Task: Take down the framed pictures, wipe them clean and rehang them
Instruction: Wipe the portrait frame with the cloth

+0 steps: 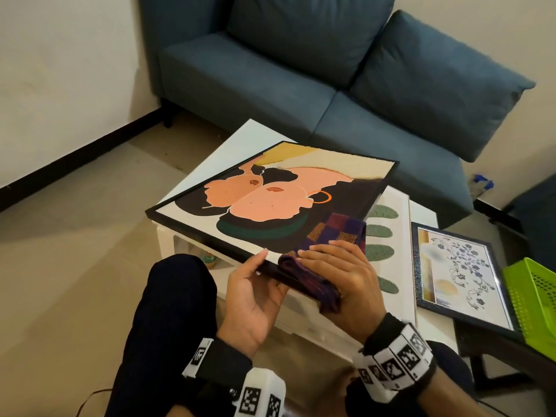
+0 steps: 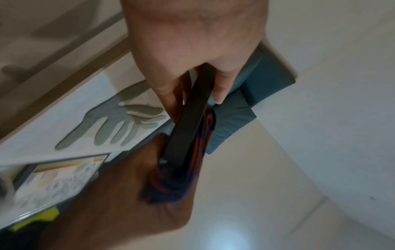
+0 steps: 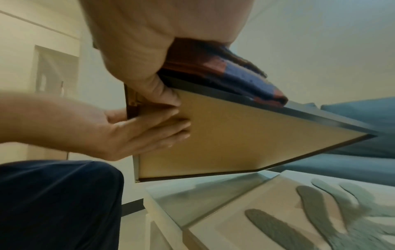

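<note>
A black-framed picture (image 1: 270,194) of peach-coloured faces is held tilted above the white table (image 1: 210,164). My left hand (image 1: 255,278) grips its near edge, thumb on the front and fingers spread on the brown backing (image 3: 235,135). My right hand (image 1: 340,272) pinches a folded purple checked cloth (image 1: 340,230) against the near right corner, fingers over the cloth and thumb under the frame. In the left wrist view the black frame edge (image 2: 188,121) runs between thumb and fingers, with the cloth (image 2: 205,135) beside it. The right wrist view shows the cloth (image 3: 235,71) lying over the frame's top edge.
A white-framed leaf picture (image 1: 388,233) lies flat on the table under the raised one. A dark-framed floral picture (image 1: 460,275) rests to the right, beside a green basket (image 1: 535,296). A blue sofa (image 1: 331,85) stands behind the table. My knees are near the table's front.
</note>
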Tool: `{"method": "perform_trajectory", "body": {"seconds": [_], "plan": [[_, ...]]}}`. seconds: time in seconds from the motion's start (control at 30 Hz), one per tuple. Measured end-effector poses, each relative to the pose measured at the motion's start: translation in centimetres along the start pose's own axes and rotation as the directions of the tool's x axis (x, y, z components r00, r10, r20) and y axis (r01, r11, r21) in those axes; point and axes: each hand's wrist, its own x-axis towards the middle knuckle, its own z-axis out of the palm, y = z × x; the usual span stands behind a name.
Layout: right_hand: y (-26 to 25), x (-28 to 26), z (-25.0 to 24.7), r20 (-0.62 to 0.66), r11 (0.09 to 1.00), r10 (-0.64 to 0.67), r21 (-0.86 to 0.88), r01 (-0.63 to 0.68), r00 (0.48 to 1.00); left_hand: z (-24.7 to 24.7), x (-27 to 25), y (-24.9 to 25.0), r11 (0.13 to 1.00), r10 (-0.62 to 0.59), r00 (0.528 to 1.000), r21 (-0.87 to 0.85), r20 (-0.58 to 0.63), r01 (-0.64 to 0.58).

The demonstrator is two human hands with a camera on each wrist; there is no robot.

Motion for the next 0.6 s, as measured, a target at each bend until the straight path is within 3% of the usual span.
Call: {"method": "perform_trajectory", "body": {"seconds": [0.17, 0.33, 0.6], "plan": [[2.8, -1.6, -2.4, 0.023, 0.993, 0.001, 0.118, -0.004, 1.0, -0.1, 3.1, 4.0, 0.999, 0.02, 0.999, 0.045, -0.029, -0.019], [5.1, -1.8, -4.2, 0.035, 0.99, -0.011, 0.139, 0.006, 0.999, 1.1, 5.5, 4.7, 0.996, 0.025, 0.982, 0.094, -0.188, -0.007], [8.9, -1.9, -4.2, 0.146, 0.994, -0.003, 0.109, -0.013, 0.989, 1.1, 5.3, 4.6, 0.992, 0.115, 0.989, 0.058, -0.088, -0.11]]}}
